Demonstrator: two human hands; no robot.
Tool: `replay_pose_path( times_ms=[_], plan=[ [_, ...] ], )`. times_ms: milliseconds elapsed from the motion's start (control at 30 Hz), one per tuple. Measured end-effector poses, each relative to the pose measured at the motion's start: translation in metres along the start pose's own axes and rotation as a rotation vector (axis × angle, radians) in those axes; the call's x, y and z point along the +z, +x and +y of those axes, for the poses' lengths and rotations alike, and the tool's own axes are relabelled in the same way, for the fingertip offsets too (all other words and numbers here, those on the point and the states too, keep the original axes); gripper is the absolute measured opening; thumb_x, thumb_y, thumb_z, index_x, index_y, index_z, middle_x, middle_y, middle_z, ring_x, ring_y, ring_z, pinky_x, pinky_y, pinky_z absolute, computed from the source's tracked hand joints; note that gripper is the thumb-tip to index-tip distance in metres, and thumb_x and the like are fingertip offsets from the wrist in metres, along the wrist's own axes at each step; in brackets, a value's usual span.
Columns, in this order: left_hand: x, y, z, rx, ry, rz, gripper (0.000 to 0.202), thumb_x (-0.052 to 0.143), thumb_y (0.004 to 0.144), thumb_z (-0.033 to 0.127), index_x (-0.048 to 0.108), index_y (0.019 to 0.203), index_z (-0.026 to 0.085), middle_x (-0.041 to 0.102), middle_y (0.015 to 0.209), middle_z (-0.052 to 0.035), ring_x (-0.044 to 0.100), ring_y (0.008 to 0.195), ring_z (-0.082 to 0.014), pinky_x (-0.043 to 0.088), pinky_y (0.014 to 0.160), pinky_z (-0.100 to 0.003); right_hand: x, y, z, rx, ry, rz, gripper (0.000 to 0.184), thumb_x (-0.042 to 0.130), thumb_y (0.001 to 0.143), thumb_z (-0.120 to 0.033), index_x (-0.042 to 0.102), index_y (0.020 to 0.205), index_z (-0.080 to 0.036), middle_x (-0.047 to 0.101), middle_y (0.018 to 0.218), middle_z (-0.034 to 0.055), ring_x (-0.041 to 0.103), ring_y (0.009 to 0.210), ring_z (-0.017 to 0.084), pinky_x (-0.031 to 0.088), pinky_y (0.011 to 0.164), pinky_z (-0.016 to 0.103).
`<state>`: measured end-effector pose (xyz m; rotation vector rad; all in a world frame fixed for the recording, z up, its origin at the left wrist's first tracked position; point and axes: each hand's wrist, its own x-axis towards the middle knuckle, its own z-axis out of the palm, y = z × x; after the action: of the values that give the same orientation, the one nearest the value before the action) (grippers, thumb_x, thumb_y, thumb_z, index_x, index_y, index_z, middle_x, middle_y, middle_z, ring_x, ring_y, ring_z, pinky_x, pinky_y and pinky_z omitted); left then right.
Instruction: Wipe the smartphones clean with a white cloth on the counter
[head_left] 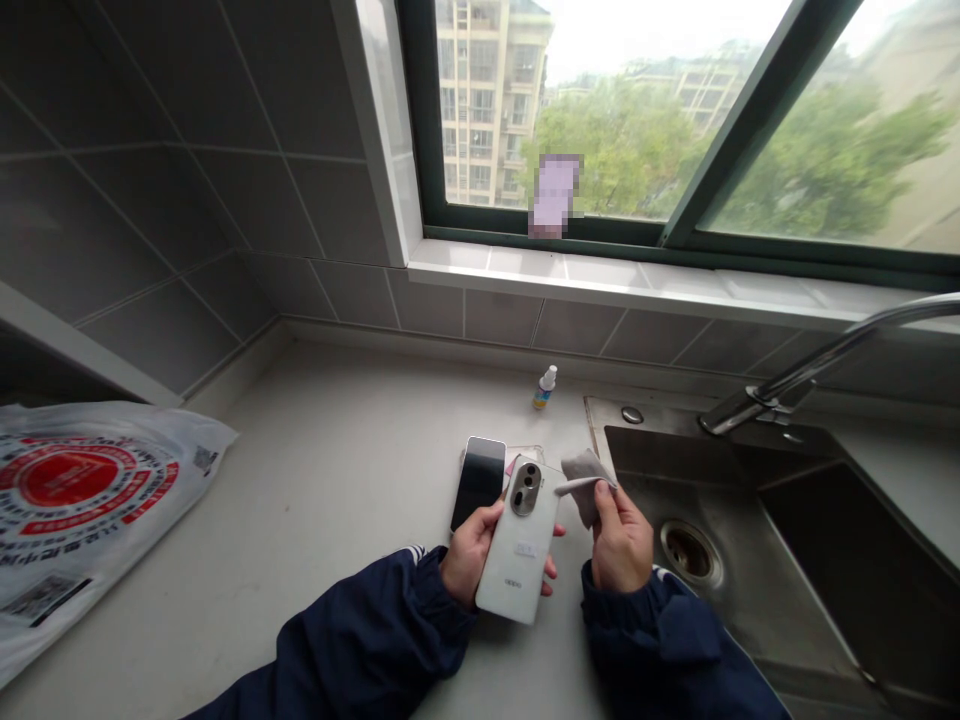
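While my left hand [471, 552] curls under the white phone [516, 555], thumb on one long edge and fingertips showing past the other, its back faces up with the camera lenses at the far end. Just right of that phone, my right hand [624, 545] is closed to a pinch, thumb and fingers gripping a grey cloth [589, 478]; the cloth reaches the phone's upper right edge, though I cannot tell whether they touch. So the phone sits between my hands, within the left one's grasp. Beyond the phone's upper left edge, a dark-screened phone [480, 482] lies on the counter [337, 450]. Farther past the white phone stands a small bottle [545, 388], upright with a white cap. Well right of it are the sink [600, 430] and faucet [727, 415]; well left, a printed plastic bag [169, 455].
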<state>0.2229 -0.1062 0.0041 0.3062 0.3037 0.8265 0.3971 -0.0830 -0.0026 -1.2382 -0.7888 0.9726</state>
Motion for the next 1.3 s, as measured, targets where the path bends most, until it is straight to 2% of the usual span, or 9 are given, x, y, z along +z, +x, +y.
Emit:
replay_pose_path(
  times_ms=[67, 167, 300, 433, 600, 833, 1000, 1200, 1300],
  plan=[
    [-0.003, -0.001, -0.004, -0.031, 0.015, 0.003, 0.062, 0.029, 0.093, 0.048, 0.057, 0.13, 0.006, 0.062, 0.124, -0.0231, 0.067, 0.087, -0.0326, 0.051, 0.074, -0.047, 0.0, -0.006, -0.003, -0.176, -0.192, -0.087, 0.041, 0.057, 0.093, -0.04, 0.063, 0.128, -0.019, 0.065, 0.126, 0.0101, 0.06, 0.119, 0.027, 0.05, 0.099, 0.04],
    [-0.005, -0.001, -0.008, -0.051, 0.027, 0.028, 0.06, 0.033, 0.094, 0.048, 0.053, 0.135, 0.009, 0.071, 0.106, -0.0177, 0.069, 0.084, -0.0299, 0.052, 0.075, -0.044, 0.003, -0.017, -0.002, -0.489, -0.461, -0.349, 0.043, 0.047, 0.098, -0.032, 0.053, 0.138, -0.02, 0.048, 0.146, 0.0089, 0.044, 0.136, 0.029, 0.037, 0.113, 0.047],
    [0.0, 0.0, -0.009, 0.139, 0.012, 0.114, 0.053, 0.043, 0.095, 0.033, 0.042, 0.146, 0.019, 0.071, 0.115, -0.0098, 0.067, 0.101, -0.0261, 0.046, 0.097, -0.041, 0.008, -0.026, 0.006, -0.736, -0.747, -0.481, 0.054, 0.035, 0.1, -0.026, 0.026, 0.153, -0.022, 0.024, 0.159, 0.0084, 0.017, 0.148, 0.03, 0.021, 0.117, 0.058],
    [0.008, 0.001, -0.006, 0.147, 0.029, 0.086, 0.049, 0.046, 0.095, 0.033, 0.051, 0.139, 0.014, 0.069, 0.12, -0.0102, 0.057, 0.123, -0.0271, 0.034, 0.112, -0.039, 0.009, -0.027, 0.006, -0.801, -0.876, -0.525, 0.062, 0.036, 0.1, -0.03, 0.013, 0.156, -0.017, 0.017, 0.16, 0.0128, 0.012, 0.148, 0.034, 0.021, 0.115, 0.061],
    [0.017, -0.002, -0.001, 0.204, 0.075, 0.086, 0.04, 0.047, 0.094, 0.027, 0.061, 0.131, 0.019, 0.065, 0.13, -0.004, 0.039, 0.14, -0.0212, 0.02, 0.12, -0.032, 0.009, -0.031, -0.005, -0.943, -0.898, -0.623, 0.066, 0.041, 0.096, -0.026, 0.014, 0.156, -0.015, 0.019, 0.159, 0.0143, 0.018, 0.147, 0.034, 0.021, 0.117, 0.057],
    [-0.004, 0.001, -0.005, 0.223, 0.075, 0.07, 0.041, 0.045, 0.097, 0.03, 0.058, 0.133, 0.017, 0.058, 0.139, -0.0037, 0.03, 0.144, -0.0193, 0.018, 0.121, -0.03, 0.012, -0.042, -0.009, -1.03, -0.883, -0.748, 0.064, 0.043, 0.095, -0.024, 0.021, 0.154, -0.013, 0.031, 0.155, 0.0147, 0.026, 0.145, 0.033, 0.024, 0.117, 0.055],
    [-0.004, 0.005, -0.005, 0.13, 0.007, -0.062, 0.053, 0.038, 0.099, 0.043, 0.043, 0.145, 0.016, 0.054, 0.143, -0.0083, 0.028, 0.145, -0.0205, 0.017, 0.12, -0.031, 0.01, -0.034, -0.01, -1.031, -0.913, -0.665, 0.067, 0.045, 0.094, -0.023, 0.018, 0.155, -0.014, 0.03, 0.156, 0.0152, 0.027, 0.145, 0.033, 0.024, 0.117, 0.055],
    [0.0, 0.004, -0.009, 0.047, 0.036, -0.042, 0.055, 0.038, 0.098, 0.048, 0.039, 0.147, 0.025, 0.056, 0.14, -0.0084, 0.039, 0.139, -0.0264, 0.026, 0.117, -0.041, 0.006, -0.023, -0.006, -0.952, -0.914, -0.529, 0.068, 0.042, 0.095, -0.023, 0.013, 0.156, -0.016, 0.022, 0.158, 0.0145, 0.022, 0.146, 0.034, 0.025, 0.115, 0.057],
    [0.005, 0.004, -0.008, 0.121, 0.092, -0.038, 0.053, 0.042, 0.096, 0.047, 0.045, 0.144, 0.025, 0.052, 0.144, -0.0062, 0.033, 0.143, -0.025, 0.02, 0.12, -0.038, 0.007, -0.024, -0.003, -0.916, -0.915, -0.538, 0.068, 0.042, 0.096, -0.024, 0.01, 0.156, -0.015, 0.019, 0.159, 0.0152, 0.021, 0.146, 0.034, 0.026, 0.115, 0.057]
  ],
)
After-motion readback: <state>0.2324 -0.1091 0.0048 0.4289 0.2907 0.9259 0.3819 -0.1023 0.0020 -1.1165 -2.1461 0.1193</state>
